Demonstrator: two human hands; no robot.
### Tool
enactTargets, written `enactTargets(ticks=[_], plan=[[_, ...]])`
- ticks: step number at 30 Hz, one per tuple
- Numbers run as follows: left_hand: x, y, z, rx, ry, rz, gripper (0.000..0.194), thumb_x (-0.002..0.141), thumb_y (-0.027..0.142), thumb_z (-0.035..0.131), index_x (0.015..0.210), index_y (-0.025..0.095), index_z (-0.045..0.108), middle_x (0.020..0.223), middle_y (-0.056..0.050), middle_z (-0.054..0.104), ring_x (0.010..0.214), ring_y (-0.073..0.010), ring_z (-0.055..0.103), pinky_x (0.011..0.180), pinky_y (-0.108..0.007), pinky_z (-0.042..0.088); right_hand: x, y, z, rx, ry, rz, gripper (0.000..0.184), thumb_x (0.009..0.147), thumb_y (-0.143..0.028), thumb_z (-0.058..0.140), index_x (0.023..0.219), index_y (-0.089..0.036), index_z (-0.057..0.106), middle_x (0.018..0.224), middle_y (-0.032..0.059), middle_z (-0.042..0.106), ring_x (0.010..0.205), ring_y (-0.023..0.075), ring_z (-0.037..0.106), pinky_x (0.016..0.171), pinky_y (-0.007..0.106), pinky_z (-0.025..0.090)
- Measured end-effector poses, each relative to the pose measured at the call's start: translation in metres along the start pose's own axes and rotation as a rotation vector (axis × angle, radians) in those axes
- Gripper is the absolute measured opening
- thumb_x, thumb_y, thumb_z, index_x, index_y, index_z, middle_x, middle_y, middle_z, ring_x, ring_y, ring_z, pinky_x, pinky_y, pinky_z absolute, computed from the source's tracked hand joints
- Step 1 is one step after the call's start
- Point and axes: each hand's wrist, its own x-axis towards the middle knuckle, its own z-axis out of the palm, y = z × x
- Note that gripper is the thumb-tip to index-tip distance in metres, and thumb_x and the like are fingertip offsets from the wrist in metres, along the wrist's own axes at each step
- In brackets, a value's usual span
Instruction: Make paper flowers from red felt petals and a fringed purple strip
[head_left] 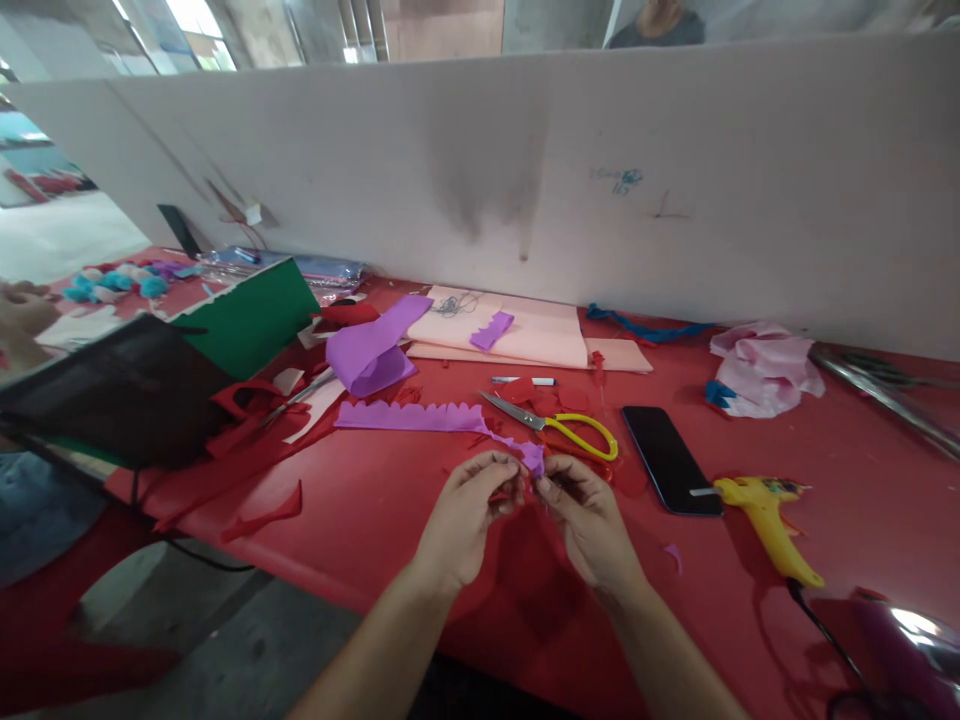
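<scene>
My left hand (472, 510) and my right hand (592, 520) meet above the red table, both with fingers pinched. Between them is the bunched end of a purple scalloped strip (409, 417), gathered into a small flower-like bundle. From there the strip runs left and lies flat on the table, its wavy edge facing away from me. Just beyond my fingers lie scissors (581, 432) with yellow handles, their blades pointing left. Exactly where the left fingertips touch the strip is partly hidden.
Right of the scissors lie a black phone (670, 458) and a yellow glue gun (769, 520) with its cord. Behind are peach sheets (510, 325), a wider purple piece (371, 345) and pink crumpled material (765, 370). A green-and-black panel (247, 315) stands at left. A white partition (337, 170) closes the back.
</scene>
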Motion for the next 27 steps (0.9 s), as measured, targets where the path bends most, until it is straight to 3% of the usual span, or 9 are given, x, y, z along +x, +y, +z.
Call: enactTargets(ticks=[3, 7, 11, 16, 18, 21, 27], plan=[[0.000, -0.001, 0.004, 0.026, 0.036, -0.005, 0.019, 0.078, 0.035, 0.064, 0.071, 0.017, 0.063, 0.068, 0.001, 0.057, 0.062, -0.0086, 0.049, 0.057, -0.019, 0.036, 0.000, 0.003, -0.001, -0.070, -0.008, -0.066, 0.021, 0.065, -0.031, 0.082, 0.080, -0.024, 0.069, 0.079, -0.0011, 0.063, 0.075, 0.0147, 0.057, 0.075, 0.028, 0.048], [-0.002, -0.001, 0.007, 0.038, 0.068, 0.041, 0.014, 0.071, 0.027, 0.070, 0.067, 0.016, 0.061, 0.063, 0.003, 0.054, 0.058, -0.0068, 0.046, 0.058, -0.018, 0.035, -0.002, 0.004, -0.002, -0.242, -0.008, -0.172, 0.017, 0.072, -0.033, 0.076, 0.083, -0.023, 0.068, 0.081, 0.0014, 0.066, 0.079, 0.0175, 0.060, 0.078, 0.031, 0.050], [-0.008, -0.008, 0.006, 0.008, 0.079, 0.072, 0.015, 0.074, 0.028, 0.067, 0.067, 0.016, 0.063, 0.065, 0.002, 0.056, 0.060, -0.0081, 0.047, 0.059, -0.020, 0.037, -0.004, 0.003, 0.000, -0.339, 0.024, -0.247, 0.013, 0.075, -0.032, 0.071, 0.084, -0.023, 0.068, 0.085, 0.0035, 0.069, 0.081, 0.0195, 0.063, 0.079, 0.034, 0.051], [-0.006, -0.024, 0.007, 0.257, 0.228, 0.244, 0.018, 0.068, 0.025, 0.074, 0.083, 0.018, 0.068, 0.078, 0.000, 0.063, 0.073, -0.0120, 0.055, 0.072, -0.023, 0.042, -0.008, 0.005, 0.003, -0.539, 0.038, -0.432, 0.012, 0.079, -0.019, 0.063, 0.089, -0.025, 0.067, 0.086, 0.0029, 0.067, 0.080, 0.0186, 0.062, 0.075, 0.031, 0.050], [-0.001, -0.027, 0.006, 0.315, 0.247, 0.288, 0.015, 0.069, 0.025, 0.073, 0.082, 0.018, 0.068, 0.079, -0.001, 0.064, 0.074, -0.0135, 0.055, 0.073, -0.025, 0.043, -0.010, 0.006, 0.004, -0.624, 0.046, -0.487, 0.013, 0.079, -0.018, 0.062, 0.089, -0.025, 0.067, 0.084, 0.0027, 0.066, 0.077, 0.0186, 0.061, 0.073, 0.031, 0.049], [0.006, -0.027, 0.002, 0.348, 0.224, 0.335, 0.010, 0.072, 0.026, 0.070, 0.077, 0.018, 0.068, 0.077, -0.001, 0.064, 0.075, -0.0142, 0.056, 0.074, -0.027, 0.044, -0.011, 0.007, 0.004, -0.623, 0.044, -0.452, 0.011, 0.080, -0.021, 0.062, 0.090, -0.024, 0.065, 0.085, 0.0031, 0.066, 0.075, 0.0185, 0.061, 0.071, 0.031, 0.049], [0.014, -0.015, -0.011, 0.451, 0.033, 0.346, 0.011, 0.077, 0.026, 0.067, 0.083, 0.018, 0.070, 0.086, -0.003, 0.066, 0.085, -0.0168, 0.058, 0.081, -0.029, 0.043, -0.006, 0.005, 0.004, -0.551, 0.036, -0.336, 0.006, 0.079, -0.025, 0.065, 0.084, -0.022, 0.067, 0.077, 0.0022, 0.067, 0.069, 0.0176, 0.060, 0.068, 0.030, 0.049]])
